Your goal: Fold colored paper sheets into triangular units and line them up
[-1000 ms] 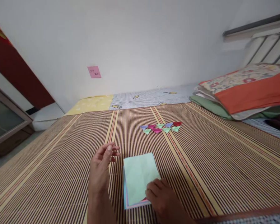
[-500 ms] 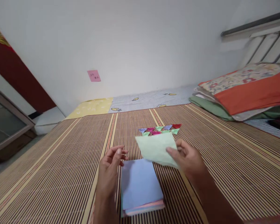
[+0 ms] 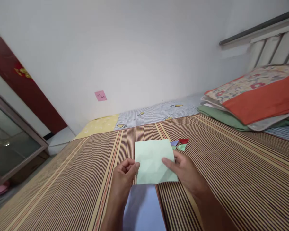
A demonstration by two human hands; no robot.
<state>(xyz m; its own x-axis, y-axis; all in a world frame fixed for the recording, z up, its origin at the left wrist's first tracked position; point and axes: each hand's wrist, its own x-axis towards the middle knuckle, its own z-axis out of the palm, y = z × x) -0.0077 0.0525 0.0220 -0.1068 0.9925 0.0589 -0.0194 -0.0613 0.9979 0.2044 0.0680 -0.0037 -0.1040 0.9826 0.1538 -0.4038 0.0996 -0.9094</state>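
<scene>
While R hand (image 3: 186, 171) grips lt-green sheet (image 3: 154, 160) by R side, L hand (image 3: 122, 176) pinching L edge, sheet up over striped mat (image 3: 236, 173), blue paper (image 3: 145, 208) nearer camera, small colored pcs (image 3: 182, 147) partly hidden behind.

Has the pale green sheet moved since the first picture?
Yes: against the striped mat, the sheet has gone up and toward the wall, off the blue paper.

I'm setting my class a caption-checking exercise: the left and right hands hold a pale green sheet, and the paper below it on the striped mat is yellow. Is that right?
Not quite: the head view shows that the paper below it on the striped mat is blue, not yellow. The left hand and right hand do hold a pale green sheet.
</scene>
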